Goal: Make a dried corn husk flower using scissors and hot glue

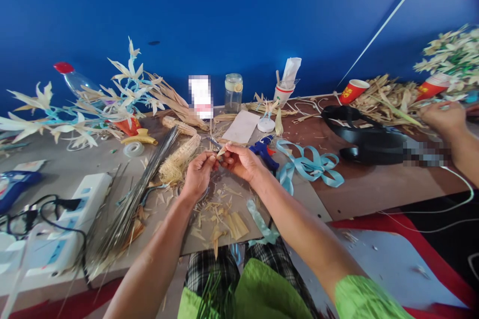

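L hand point(198, 173) + R hand point(242, 160): fingertips pressed together, both pinching small husk strip point(221, 151) held btwn them. Blue glue gun point(264, 152) just right of R hand; dried corn cob point(178, 160) just left of L hand; husk scraps point(220, 217) below both

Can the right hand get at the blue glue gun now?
Probably yes: the blue plastic glue gun lies just beside the right hand, nothing between, though its fingers pinch a pale husk strip.

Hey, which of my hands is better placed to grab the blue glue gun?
Probably the right. The right hand sits just beside the glue gun; the left hand is farther off. Both pinch a husk strip.
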`<state>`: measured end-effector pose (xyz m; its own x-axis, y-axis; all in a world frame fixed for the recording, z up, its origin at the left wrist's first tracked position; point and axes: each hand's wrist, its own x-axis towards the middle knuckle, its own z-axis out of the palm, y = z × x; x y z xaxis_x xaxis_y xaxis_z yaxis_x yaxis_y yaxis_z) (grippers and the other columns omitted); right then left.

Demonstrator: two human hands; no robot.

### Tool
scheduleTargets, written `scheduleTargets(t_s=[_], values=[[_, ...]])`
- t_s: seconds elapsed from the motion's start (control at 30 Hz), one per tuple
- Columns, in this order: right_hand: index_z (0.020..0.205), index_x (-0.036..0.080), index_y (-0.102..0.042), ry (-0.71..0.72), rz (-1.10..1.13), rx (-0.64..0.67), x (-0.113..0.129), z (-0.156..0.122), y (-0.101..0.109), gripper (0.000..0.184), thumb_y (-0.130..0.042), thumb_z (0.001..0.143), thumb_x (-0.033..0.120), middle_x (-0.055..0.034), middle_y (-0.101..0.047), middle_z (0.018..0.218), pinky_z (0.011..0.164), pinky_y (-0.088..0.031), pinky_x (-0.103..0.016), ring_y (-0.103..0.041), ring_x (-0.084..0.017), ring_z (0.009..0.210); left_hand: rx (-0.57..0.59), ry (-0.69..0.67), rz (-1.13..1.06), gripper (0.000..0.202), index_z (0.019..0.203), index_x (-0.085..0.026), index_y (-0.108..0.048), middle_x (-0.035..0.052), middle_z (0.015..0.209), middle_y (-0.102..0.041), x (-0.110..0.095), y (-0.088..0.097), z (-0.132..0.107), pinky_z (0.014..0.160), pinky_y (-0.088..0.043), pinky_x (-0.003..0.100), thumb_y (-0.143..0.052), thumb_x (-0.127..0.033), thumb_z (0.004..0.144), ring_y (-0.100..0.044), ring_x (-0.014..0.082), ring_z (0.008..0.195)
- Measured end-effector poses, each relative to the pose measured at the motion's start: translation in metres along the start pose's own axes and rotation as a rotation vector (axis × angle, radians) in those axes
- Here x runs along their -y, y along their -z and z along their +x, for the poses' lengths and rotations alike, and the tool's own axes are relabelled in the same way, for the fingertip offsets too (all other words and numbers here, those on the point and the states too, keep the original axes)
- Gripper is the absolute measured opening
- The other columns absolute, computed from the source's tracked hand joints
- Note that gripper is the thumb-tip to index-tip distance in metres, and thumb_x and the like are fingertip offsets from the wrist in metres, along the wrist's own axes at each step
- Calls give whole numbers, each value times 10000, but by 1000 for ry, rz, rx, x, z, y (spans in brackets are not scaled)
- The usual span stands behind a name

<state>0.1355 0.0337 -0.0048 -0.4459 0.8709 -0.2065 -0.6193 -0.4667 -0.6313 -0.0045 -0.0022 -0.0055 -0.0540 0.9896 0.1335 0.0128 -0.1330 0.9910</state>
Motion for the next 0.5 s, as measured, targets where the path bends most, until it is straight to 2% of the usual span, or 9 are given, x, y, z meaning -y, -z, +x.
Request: scheduleTargets(t_s=[0.2,0.4,0.5], values=[[659,155,-531,41,-7,-12,1,1,0,159,-674,689,217,51,-486,556,516,-351,-235,-353,-57,454,-33,32,33,270,672,-146,-620,5,575,-571,-6,-1,0,541,-402,241,-613,-399,766,-503,115,533],[672,157,-540,26,-7,-38,1,0,-2,163,-684,674,234,51,-486,549,513,-351,-227,-368,-59,457,-17,20,-26,236,752,-152,-619,-25,590,-567,5,-1,1,542,-399,224,-701,-361,679,-492,97,532],[679,161,-543,20,-6,-29,2,-1,-3,200,-700,670,285,53,-480,552,510,-349,-226,-369,-60,458,-39,10,7,218,752,-155,-617,-29,571,-553,7,0,2,539,-385,224,-682,-355,697,-482,96,523]])
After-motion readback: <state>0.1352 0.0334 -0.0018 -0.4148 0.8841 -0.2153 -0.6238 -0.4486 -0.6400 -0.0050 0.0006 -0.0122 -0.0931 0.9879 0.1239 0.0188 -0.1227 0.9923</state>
